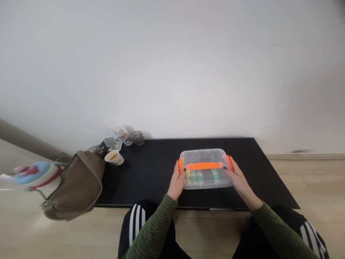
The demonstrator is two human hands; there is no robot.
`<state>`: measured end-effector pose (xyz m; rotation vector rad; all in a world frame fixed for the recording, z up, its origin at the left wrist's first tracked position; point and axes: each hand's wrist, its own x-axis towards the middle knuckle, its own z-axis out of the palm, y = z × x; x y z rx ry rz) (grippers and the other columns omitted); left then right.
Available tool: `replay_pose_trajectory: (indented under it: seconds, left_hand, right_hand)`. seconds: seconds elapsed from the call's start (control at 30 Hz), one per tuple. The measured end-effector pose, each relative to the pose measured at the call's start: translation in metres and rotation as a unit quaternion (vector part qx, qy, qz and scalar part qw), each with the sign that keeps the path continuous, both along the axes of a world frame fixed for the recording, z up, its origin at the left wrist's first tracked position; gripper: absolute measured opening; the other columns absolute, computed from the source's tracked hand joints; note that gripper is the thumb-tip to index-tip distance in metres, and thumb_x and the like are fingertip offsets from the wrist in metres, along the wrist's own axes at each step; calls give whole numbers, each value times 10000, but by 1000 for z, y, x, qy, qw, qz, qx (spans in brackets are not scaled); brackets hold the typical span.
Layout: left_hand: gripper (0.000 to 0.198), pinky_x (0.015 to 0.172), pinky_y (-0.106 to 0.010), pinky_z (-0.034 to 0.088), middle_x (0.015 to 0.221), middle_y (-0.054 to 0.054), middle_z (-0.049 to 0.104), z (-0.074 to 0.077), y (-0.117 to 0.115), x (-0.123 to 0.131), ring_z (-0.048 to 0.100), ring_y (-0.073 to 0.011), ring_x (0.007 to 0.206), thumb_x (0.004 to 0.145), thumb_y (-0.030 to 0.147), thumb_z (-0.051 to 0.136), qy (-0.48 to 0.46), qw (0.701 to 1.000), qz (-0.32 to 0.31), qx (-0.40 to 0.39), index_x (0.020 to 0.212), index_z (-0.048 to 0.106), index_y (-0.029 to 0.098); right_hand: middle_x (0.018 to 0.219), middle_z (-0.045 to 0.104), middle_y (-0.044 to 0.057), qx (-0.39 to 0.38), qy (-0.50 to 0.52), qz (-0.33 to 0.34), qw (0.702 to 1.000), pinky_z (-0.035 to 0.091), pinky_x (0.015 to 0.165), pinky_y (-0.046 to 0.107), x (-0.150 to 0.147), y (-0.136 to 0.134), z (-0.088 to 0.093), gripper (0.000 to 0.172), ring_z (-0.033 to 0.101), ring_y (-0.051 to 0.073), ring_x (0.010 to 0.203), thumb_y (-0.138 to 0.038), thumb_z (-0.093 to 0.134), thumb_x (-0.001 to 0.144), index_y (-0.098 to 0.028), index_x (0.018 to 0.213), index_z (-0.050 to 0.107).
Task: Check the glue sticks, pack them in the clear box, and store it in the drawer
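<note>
A clear plastic storage box [205,182] with an orange carry handle [204,166] and orange side latches is between my two hands. Through its lid I see several green and yellow items, too small to name. My left hand [176,181] grips the box's left side, thumb near the lid edge and fingers by the left latch. On the opposite side my right hand [238,179] holds the box by the right latch, its thumb on the lid. Whether the box touches the black table [151,183] beneath it, I cannot tell.
A paper cup [114,158] with amber liquid stands at the table's left. Behind it are a small stand mirror [110,142], a white bottle [122,135] and a dark glass [137,138]. A brown bag [78,185] and a blue-white bottle [40,175] lie far left. A white wall rises behind.
</note>
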<state>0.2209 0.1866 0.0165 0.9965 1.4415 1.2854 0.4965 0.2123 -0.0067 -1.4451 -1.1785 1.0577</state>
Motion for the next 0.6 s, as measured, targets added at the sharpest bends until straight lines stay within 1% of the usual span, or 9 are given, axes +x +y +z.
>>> replay_pose_trajectory:
  seconds: [0.17, 0.3, 0.4, 0.47, 0.5, 0.53, 0.6]
  left_hand:
    - [619, 1199, -390, 211, 1555, -104, 343, 2, 0, 1, 294, -262, 1444, 873, 353, 608, 6, 1000, -1, 0, 1436, 397, 208]
    - [620, 1195, -381, 222, 1547, -109, 357, 3, 0, 1, 303, -260, 1440, 875, 355, 607, 14, 1000, -2, 1, 1437, 394, 204]
    - [618, 1199, -371, 207, 1553, -115, 344, 3, 0, 1, 303, -253, 1440, 870, 358, 615, 15, 1000, 0, 3, 1428, 409, 194]
    - [609, 1186, -371, 243, 1542, -114, 364, 1, 2, 1, 334, -254, 1425, 860, 364, 628, 4, 1000, 0, 3, 1414, 431, 203]
    - [601, 1174, -373, 272, 1530, -113, 385, 0, 2, 1, 359, -255, 1411, 854, 367, 635, -6, 1000, 2, 5, 1403, 446, 210]
    - [594, 1158, -377, 302, 1513, -113, 410, -1, 3, 1, 389, -257, 1392, 847, 368, 643, -17, 1000, 3, 9, 1391, 461, 216]
    - [586, 1122, -386, 360, 1466, -114, 470, -4, 4, 1, 450, -258, 1345, 830, 363, 660, -34, 999, 2, 13, 1371, 484, 223]
  right_hand:
    - [1562, 333, -22, 3, -5, 11, 1000, 180, 1219, 462, -3, -2, 7, 725, 271, 238, 1453, -372, 585, 826, -310, 1498, 320]
    - [1541, 379, -4, 13, -12, 34, 999, 180, 1219, 436, -5, -2, 10, 708, 304, 234, 1440, -378, 568, 830, -300, 1493, 333]
    - [1540, 384, 13, 16, -19, 32, 999, 207, 1213, 439, -7, -1, 14, 688, 330, 241, 1429, -395, 566, 832, -300, 1480, 354]
    - [1534, 392, 33, 38, -38, 11, 999, 240, 1202, 457, -7, -6, 18, 666, 345, 253, 1421, -419, 567, 836, -293, 1462, 377]
    - [1531, 392, 45, 62, -53, -10, 997, 258, 1193, 472, -7, -13, 20, 652, 348, 263, 1417, -432, 567, 839, -287, 1450, 391]
    - [1524, 394, 55, 93, -70, -35, 993, 281, 1181, 488, -6, -22, 21, 631, 355, 274, 1409, -443, 563, 843, -283, 1433, 409]
    - [1476, 435, 65, 147, -94, -87, 981, 344, 1143, 506, -7, -50, 19, 537, 406, 289, 1365, -460, 538, 860, -304, 1369, 464]
